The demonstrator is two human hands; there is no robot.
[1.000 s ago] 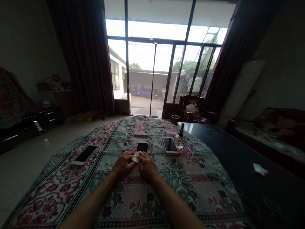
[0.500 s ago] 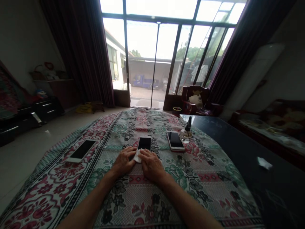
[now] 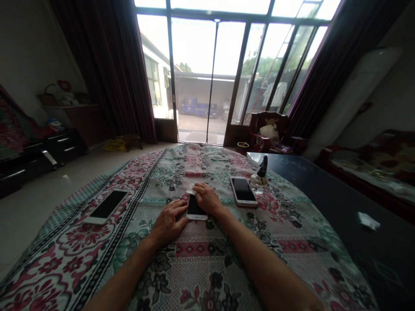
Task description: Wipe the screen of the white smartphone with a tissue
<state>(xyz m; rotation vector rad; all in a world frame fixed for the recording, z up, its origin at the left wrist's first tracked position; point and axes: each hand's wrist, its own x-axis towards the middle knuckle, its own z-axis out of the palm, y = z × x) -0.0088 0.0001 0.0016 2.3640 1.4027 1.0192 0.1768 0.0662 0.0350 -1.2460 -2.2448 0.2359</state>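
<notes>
A white-framed smartphone (image 3: 196, 212) with a dark screen lies face up on the patterned tablecloth (image 3: 194, 242). My right hand (image 3: 206, 199) presses a folded white tissue (image 3: 191, 189) against the far end of that screen, its fingers closed over it. My left hand (image 3: 171, 218) rests at the phone's left edge, fingers stretched out and touching the side. To the right lies another white phone (image 3: 244, 191), with a reddish layer showing beneath it. A third white phone (image 3: 108, 206) lies at an angle on the left.
A clear bottle with a black spray top (image 3: 262, 170) stands behind the right phone. A crumpled white tissue (image 3: 368, 221) lies on the dark table (image 3: 327, 194) at the right. Beyond the cloth are a wooden chair (image 3: 269, 129) and glass doors (image 3: 197, 86).
My right hand has slid the tissue from the phone's near end to its far end, uncovering the near edge. My left hand stays beside the phone. The view has shifted slightly.
</notes>
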